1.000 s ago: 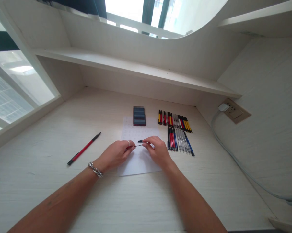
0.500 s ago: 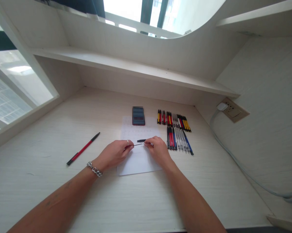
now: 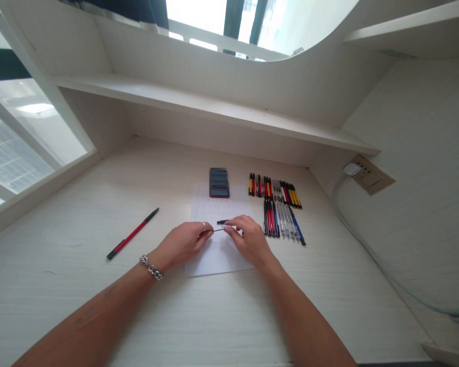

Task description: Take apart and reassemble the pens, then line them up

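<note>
Over a white sheet of paper point(image 3: 210, 262), my left hand point(image 3: 185, 242) is closed in a pinch on a thin dark pen refill point(image 3: 218, 230). My right hand point(image 3: 250, 239) pinches at the refill's other end, where a small pale bit shows; its fingertips hide what that is. Just beyond the fingers lies a short black pen part point(image 3: 222, 221), half covered by the right hand. To the left, apart from both hands, a red and black pen point(image 3: 133, 233) rests slantwise on the desk.
Several pens and pen parts lie in a back row point(image 3: 275, 189) and a front row point(image 3: 284, 220) right of the paper. A dark blurred box-shaped object point(image 3: 219, 182) sits at the paper's far edge. A cable point(image 3: 361, 239) runs from the wall socket point(image 3: 370, 176). A shelf point(image 3: 214, 104) overhangs the back.
My hands have come slightly closer together, and less of the refill shows between the fingertips. The right fingers have changed their pinch a little. The pens lie as before.
</note>
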Tool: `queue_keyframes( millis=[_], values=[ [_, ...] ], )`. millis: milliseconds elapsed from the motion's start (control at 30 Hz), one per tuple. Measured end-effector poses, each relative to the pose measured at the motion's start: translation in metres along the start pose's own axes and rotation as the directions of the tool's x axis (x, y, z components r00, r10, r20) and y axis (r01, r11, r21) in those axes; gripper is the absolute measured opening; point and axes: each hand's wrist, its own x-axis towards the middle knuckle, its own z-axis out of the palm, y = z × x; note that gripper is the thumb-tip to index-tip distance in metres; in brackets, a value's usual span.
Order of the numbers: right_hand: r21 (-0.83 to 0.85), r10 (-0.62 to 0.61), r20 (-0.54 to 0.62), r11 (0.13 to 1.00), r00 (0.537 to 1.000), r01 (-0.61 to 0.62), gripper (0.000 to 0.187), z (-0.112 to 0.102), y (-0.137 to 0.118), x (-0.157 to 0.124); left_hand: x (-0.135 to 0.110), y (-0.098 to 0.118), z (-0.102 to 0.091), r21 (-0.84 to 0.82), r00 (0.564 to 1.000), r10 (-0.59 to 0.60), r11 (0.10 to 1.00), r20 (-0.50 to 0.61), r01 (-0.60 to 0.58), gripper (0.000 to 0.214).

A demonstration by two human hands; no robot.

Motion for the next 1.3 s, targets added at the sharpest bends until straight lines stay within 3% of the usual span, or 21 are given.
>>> queue_keyframes(
  millis=[167,267,400,633,767,900,1000,1100,1200,1300],
  values=[
    [-0.016,-0.009,0.056,1.0,0.998,0.009,0.015,-0.002,0.003,-0.001,0.0,0.0,-0.001,-0.003,1.0,0.006,1.0,0.007,-0.006,0.03],
    [-0.039,0.07,0.019,0.997,0.997,-0.069,0.014,-0.011,0.012,-0.001,0.001,-0.003,-0.003,-0.015,1.0,-0.014,1.0,-0.013,0.013,0.031],
    [-0.095,0.192,0.065,0.978,0.979,-0.185,0.014,-0.016,0.022,-0.002,0.001,-0.007,-0.005,-0.046,0.999,-0.027,0.999,-0.032,0.025,0.035],
    [-0.218,0.234,0.102,0.954,0.967,-0.208,0.018,-0.008,0.023,-0.002,0.001,-0.006,-0.006,-0.045,0.998,-0.059,0.997,-0.031,0.057,0.035],
    [-0.103,0.21,0.032,0.973,0.977,-0.206,0.017,-0.01,0.012,-0.003,0.0,-0.004,-0.009,0.035,0.997,-0.054,0.998,-0.056,0.056,0.025],
    [0.197,0.221,0.074,0.953,0.972,-0.231,0.022,-0.002,-0.005,-0.005,-0.003,0.001,-0.012,0.139,0.996,0.035,0.99,-0.077,-0.024,0.025],
    [0.448,0.317,0.244,0.801,0.916,-0.397,0.031,0.012,-0.015,-0.008,-0.006,0.007,-0.013,0.211,0.992,0.077,0.976,-0.102,-0.054,0.027],
    [0.65,0.347,0.42,0.53,0.839,-0.544,0.034,0.023,-0.021,-0.009,-0.009,0.014,-0.015,0.235,0.988,0.113,0.968,-0.101,-0.087,0.025],
    [0.729,0.323,0.527,0.303,0.786,-0.614,0.034,0.026,-0.025,-0.009,-0.011,0.018,-0.015,0.238,0.988,0.12,0.967,-0.093,-0.095,0.02],
    [0.736,0.31,0.575,0.21,0.757,-0.644,0.032,0.025,-0.027,-0.009,-0.011,0.021,-0.015,0.25,0.99,0.124,0.963,-0.072,-0.103,0.018]
  ],
)
